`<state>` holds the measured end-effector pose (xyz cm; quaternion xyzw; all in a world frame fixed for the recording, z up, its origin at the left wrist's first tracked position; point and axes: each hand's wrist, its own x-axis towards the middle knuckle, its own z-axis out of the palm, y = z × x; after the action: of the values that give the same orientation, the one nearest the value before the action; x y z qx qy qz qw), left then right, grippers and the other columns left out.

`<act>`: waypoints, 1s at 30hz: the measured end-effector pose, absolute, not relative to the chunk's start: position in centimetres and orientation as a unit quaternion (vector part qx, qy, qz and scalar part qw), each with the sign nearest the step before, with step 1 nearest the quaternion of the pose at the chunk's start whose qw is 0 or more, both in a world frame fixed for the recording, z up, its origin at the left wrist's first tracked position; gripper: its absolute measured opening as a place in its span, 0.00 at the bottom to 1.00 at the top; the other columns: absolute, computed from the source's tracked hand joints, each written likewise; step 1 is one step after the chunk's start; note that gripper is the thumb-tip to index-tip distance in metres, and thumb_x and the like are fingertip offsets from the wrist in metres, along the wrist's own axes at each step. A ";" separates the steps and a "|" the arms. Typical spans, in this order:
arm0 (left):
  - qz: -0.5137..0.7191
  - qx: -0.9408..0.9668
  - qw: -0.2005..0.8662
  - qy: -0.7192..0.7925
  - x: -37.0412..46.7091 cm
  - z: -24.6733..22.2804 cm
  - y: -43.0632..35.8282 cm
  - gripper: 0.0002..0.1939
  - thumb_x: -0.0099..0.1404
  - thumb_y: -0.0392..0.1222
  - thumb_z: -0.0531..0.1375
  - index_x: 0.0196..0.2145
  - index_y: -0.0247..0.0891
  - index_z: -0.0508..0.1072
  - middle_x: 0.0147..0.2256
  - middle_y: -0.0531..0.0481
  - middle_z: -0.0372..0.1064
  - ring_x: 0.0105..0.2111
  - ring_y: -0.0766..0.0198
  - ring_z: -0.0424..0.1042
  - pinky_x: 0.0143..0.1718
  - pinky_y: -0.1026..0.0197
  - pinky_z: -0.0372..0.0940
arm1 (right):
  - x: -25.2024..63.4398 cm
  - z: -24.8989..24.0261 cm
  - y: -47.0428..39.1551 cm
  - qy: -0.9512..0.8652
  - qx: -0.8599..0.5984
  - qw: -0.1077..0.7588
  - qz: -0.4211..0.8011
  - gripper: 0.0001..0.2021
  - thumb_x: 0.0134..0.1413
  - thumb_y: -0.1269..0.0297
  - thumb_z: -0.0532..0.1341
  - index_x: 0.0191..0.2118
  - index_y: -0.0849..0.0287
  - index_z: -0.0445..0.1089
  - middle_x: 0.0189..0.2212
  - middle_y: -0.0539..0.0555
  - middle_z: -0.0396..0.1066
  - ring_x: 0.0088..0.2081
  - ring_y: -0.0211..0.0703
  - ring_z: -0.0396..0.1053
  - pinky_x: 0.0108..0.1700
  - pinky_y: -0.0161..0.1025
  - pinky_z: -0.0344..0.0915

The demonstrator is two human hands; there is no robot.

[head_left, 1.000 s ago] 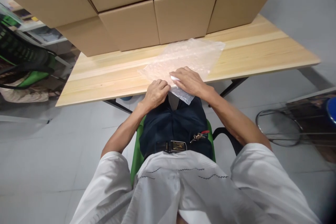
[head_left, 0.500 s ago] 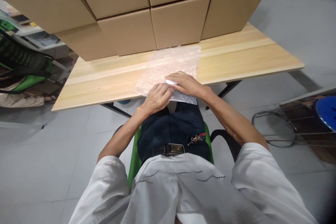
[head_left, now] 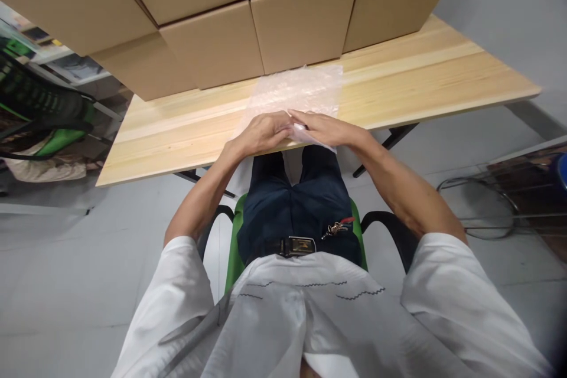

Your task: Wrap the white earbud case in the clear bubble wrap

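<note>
A clear sheet of bubble wrap (head_left: 297, 90) lies on the pale wooden table (head_left: 186, 130), its near edge at the table's front. My left hand (head_left: 262, 132) and my right hand (head_left: 322, 128) meet on that near edge, fingers pressed onto the wrap. Between the fingertips a small white object (head_left: 299, 126) shows, folded into the wrap; what it is cannot be told.
Stacked cardboard boxes (head_left: 266, 23) fill the back of the table, right behind the wrap. A green and black chair (head_left: 48, 118) stands at the left. A round wire rack (head_left: 482, 207) sits on the grey floor at the right. I sit on a green chair (head_left: 231, 254).
Both hands have moved forward onto the table edge and come together. The wrap's near part has been pulled in and folded up, so the sheet looks shorter. The view has shifted slightly.
</note>
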<state>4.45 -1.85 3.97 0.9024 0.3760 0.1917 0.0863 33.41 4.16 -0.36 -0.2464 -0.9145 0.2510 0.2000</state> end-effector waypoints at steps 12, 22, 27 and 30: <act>0.162 0.870 0.280 0.373 5.8 6.8 2.8 0.06 0.72 0.38 0.70 0.35 0.40 0.80 0.31 0.53 0.71 0.34 0.60 0.71 0.42 0.54 0.65 | 36.3 2.6 -5.5 -0.745 -0.403 0.517 0.123 0.41 0.93 0.31 0.47 0.75 0.51 0.87 0.69 0.68 0.88 0.74 0.80 0.83 0.81 0.83 0.75; 0.178 0.841 0.338 0.383 6.4 6.5 3.3 0.09 0.70 0.42 0.72 0.32 0.41 0.79 0.26 0.57 0.70 0.28 0.67 0.65 0.34 0.60 0.58 | 30.4 -1.2 -3.9 -0.901 -0.293 0.317 0.040 0.25 0.91 0.61 0.51 0.70 0.47 0.87 0.70 0.65 0.86 0.69 0.72 0.81 0.70 0.74 0.83; 0.199 0.837 0.341 0.379 6.4 5.1 4.5 0.05 0.70 0.41 0.71 0.38 0.38 0.87 0.30 0.53 0.78 0.30 0.64 0.72 0.36 0.58 0.66 | 30.6 -2.5 -3.6 -0.897 -0.333 0.288 0.039 0.22 0.88 0.62 0.56 0.72 0.52 0.83 0.70 0.70 0.84 0.70 0.78 0.76 0.71 0.76 0.79; 0.192 0.839 0.325 0.391 6.5 4.4 5.4 0.09 0.71 0.41 0.69 0.43 0.37 0.90 0.35 0.49 0.85 0.34 0.61 0.78 0.41 0.56 0.71 | 30.3 -2.3 -3.6 -0.891 -0.362 0.268 0.045 0.24 0.87 0.65 0.59 0.77 0.55 0.81 0.75 0.71 0.82 0.73 0.79 0.73 0.72 0.75 0.79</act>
<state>6.51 5.39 4.44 0.8395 0.3908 0.1921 0.3251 30.31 -3.59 -2.31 -0.3624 -0.8914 0.0453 0.2685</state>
